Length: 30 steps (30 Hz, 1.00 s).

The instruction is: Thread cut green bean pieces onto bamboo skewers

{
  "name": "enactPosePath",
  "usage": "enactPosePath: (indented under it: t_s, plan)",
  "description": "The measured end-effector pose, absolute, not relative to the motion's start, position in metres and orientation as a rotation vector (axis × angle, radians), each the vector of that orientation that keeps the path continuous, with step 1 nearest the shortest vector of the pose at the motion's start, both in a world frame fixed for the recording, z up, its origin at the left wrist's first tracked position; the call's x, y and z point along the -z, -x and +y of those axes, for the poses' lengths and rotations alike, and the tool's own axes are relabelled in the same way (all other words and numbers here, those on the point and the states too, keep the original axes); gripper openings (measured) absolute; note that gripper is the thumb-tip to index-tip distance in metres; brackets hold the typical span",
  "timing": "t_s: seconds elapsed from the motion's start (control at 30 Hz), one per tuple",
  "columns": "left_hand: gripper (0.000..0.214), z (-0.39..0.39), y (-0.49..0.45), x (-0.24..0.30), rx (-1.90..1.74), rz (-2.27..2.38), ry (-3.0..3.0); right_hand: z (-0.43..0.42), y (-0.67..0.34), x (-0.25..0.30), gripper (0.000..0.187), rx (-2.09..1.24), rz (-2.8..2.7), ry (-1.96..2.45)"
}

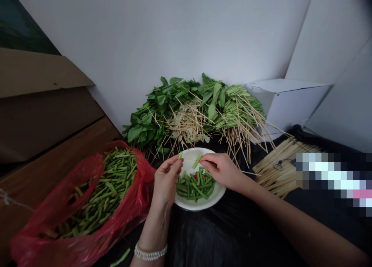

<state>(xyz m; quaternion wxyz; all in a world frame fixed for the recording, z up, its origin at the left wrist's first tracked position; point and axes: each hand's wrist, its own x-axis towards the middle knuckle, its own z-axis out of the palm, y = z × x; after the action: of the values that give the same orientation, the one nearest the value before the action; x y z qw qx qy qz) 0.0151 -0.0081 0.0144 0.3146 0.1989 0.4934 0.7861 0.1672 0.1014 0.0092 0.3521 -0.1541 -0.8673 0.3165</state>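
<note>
A thin wooden skewer (190, 159) spans the gap between my two hands above a white bowl (200, 206). My left hand (168, 178) pinches a short green bean piece (180, 155) at the skewer's left end. My right hand (222, 169) is closed around the skewer, and another green bean piece (197, 161) sits crosswise at its fingertips. Cut green beans (196, 187) lie in the bowl, with a small red thing (195, 175) among them. Whether the left piece is pierced is too small to tell.
On the left stands a red plastic bag (122, 216) full of cut beans (109, 189). Behind the bowl are piled leafy greens (142, 131) and skewered bundles (241, 108). Bare skewers (273, 170) and scissors (278, 165) lie right, near a white box (293, 100).
</note>
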Motion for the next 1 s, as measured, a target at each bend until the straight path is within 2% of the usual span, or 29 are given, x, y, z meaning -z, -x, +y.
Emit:
enactPosePath:
  t_s: [1.0]
  plan:
    - [0.026,-0.0108,-0.0109,-0.0156,-1.968,1.252,-0.484,0.0924,-0.1613,-0.0015,0.019,-0.841,-2.214,0.382]
